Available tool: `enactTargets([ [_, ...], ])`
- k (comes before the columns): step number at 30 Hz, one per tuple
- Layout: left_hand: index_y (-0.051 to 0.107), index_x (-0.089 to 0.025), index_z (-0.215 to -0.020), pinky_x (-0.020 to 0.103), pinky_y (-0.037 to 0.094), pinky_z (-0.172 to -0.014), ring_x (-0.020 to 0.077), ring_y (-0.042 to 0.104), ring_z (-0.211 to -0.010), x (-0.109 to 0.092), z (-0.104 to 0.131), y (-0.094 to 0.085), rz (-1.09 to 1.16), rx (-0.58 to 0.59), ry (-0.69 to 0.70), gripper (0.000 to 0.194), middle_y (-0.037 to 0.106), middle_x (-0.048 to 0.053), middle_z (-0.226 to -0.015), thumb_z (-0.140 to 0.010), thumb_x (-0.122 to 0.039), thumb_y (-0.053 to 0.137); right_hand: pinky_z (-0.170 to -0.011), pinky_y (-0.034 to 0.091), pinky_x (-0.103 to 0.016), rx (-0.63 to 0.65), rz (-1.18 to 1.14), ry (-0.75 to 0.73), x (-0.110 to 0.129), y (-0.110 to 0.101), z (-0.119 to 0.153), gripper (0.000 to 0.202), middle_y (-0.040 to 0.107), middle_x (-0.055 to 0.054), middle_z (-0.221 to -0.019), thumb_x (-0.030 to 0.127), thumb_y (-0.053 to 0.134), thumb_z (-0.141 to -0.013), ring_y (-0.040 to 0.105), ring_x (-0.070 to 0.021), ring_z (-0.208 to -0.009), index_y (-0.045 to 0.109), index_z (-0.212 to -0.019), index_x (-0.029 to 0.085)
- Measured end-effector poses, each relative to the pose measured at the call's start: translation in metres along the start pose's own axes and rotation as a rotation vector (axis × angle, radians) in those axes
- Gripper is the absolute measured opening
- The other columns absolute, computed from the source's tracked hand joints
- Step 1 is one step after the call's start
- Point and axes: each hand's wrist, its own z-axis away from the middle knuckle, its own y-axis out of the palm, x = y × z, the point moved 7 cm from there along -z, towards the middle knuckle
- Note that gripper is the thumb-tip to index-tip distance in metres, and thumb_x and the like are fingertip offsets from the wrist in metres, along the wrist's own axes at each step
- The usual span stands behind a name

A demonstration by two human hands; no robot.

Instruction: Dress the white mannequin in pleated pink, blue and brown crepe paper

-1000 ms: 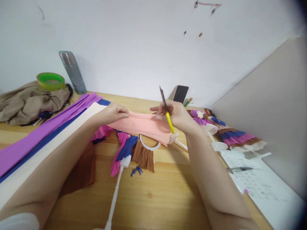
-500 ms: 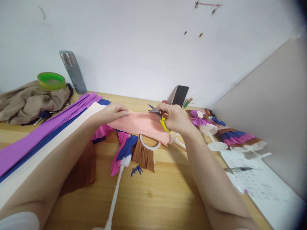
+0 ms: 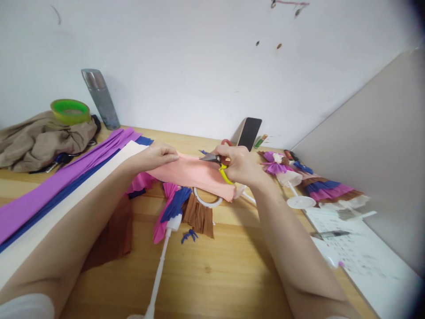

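Observation:
My left hand [image 3: 161, 156] pinches the upper edge of a peach strip of crepe paper [image 3: 195, 175], its fingers closed. In my right hand [image 3: 242, 163] is a pair of scissors [image 3: 212, 158] with red and yellow handles, the blades at the strip's upper edge and pointing left. Below the strip lie a roll of white tape [image 3: 212, 204], partly covered, and a pleated brown piece [image 3: 199, 217]. A white plastic stick [image 3: 159, 270] carries pink and blue crepe pieces [image 3: 175, 201]. A small blue bow [image 3: 189, 236] rests near it.
Long purple [image 3: 66, 177] and cream strips [image 3: 99, 177] lie at left. Behind them are a brown cloth [image 3: 36, 141], a green-cored tape roll [image 3: 70, 110] and a flask [image 3: 101, 99]. A phone [image 3: 249, 133] leans on the wall. Layered ruffled pieces [image 3: 332, 190] and a marked white sheet [image 3: 358, 257] are at right.
The scissor blades have moved left along the peach strip's upper edge, and the handles have spread wider. My left hand has stayed almost in place on the strip.

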Motion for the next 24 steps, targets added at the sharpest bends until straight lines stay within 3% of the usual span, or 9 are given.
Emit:
enactTargets([
  [4,0.036,-0.019,-0.056,0.025,0.022,-0.050,0.0093,0.033,-0.053,-0.002,0.000,-0.001,-0.025,0.000,0.004,0.038,0.031,-0.005,-0.056,-0.087,-0.038,0.047,-0.052,0.026,-0.023,0.000,0.063,-0.063,0.006,-0.001,0.000,0.015,0.043,0.003,-0.057,0.004,0.051,-0.059,0.040,-0.0105,-0.054,0.053,-0.064,0.018],
  [7,0.047,-0.018,-0.055,0.025,0.028,-0.051,0.0103,0.039,-0.053,-0.005,0.000,-0.001,-0.070,-0.005,0.003,0.037,0.040,-0.004,-0.054,-0.086,-0.038,0.047,-0.051,0.024,-0.023,-0.008,0.088,-0.058,0.009,-0.001,-0.001,0.014,0.039,0.004,-0.055,0.005,0.051,-0.059,0.036,-0.0099,-0.052,0.048,-0.062,0.019],
  [10,0.070,-0.016,-0.082,0.026,0.042,-0.067,0.0161,0.058,-0.072,-0.005,0.001,0.000,-0.060,-0.020,-0.030,0.031,0.067,0.001,-0.076,-0.084,-0.041,0.052,-0.051,0.024,-0.024,-0.026,0.098,-0.034,0.009,-0.001,-0.001,0.013,0.038,0.005,-0.054,0.008,0.052,-0.061,0.034,-0.0096,-0.051,0.045,-0.062,0.019],
  [13,0.070,-0.018,-0.112,0.029,0.045,-0.085,0.0212,0.063,-0.095,-0.004,0.000,0.003,-0.046,-0.034,-0.027,0.043,0.073,0.005,-0.107,-0.080,-0.044,0.059,-0.051,0.023,-0.024,-0.049,0.092,-0.009,0.008,-0.002,-0.001,0.012,0.039,0.005,-0.054,0.010,0.053,-0.062,0.034,-0.0095,-0.050,0.046,-0.062,0.019],
  [15,0.072,-0.019,-0.108,0.027,0.045,-0.081,0.0197,0.064,-0.093,-0.007,0.000,0.007,-0.074,-0.027,0.024,0.037,0.075,0.004,-0.106,-0.082,-0.041,0.057,-0.051,0.023,-0.024,-0.060,0.076,0.014,0.006,-0.003,-0.002,0.010,0.041,0.005,-0.054,0.010,0.053,-0.061,0.035,-0.0098,-0.050,0.048,-0.062,0.019],
  [20,0.073,-0.017,-0.076,0.022,0.037,-0.060,0.0134,0.058,-0.069,-0.013,0.000,0.005,-0.146,-0.078,0.086,0.027,0.070,-0.001,-0.071,-0.085,-0.031,0.052,-0.052,0.024,-0.025,-0.076,0.044,0.093,0.002,-0.005,-0.002,0.005,0.042,0.004,-0.054,0.014,0.053,-0.062,0.037,-0.0107,-0.052,0.051,-0.062,0.019],
  [24,0.071,-0.017,-0.071,0.022,0.035,-0.057,0.0127,0.054,-0.063,-0.014,0.001,0.002,-0.074,-0.103,0.084,0.026,0.064,-0.002,-0.062,-0.084,-0.032,0.054,-0.051,0.024,-0.025,-0.064,0.033,0.111,0.002,-0.004,-0.002,0.005,0.043,0.004,-0.054,0.014,0.052,-0.061,0.037,-0.0107,-0.052,0.053,-0.063,0.019],
])
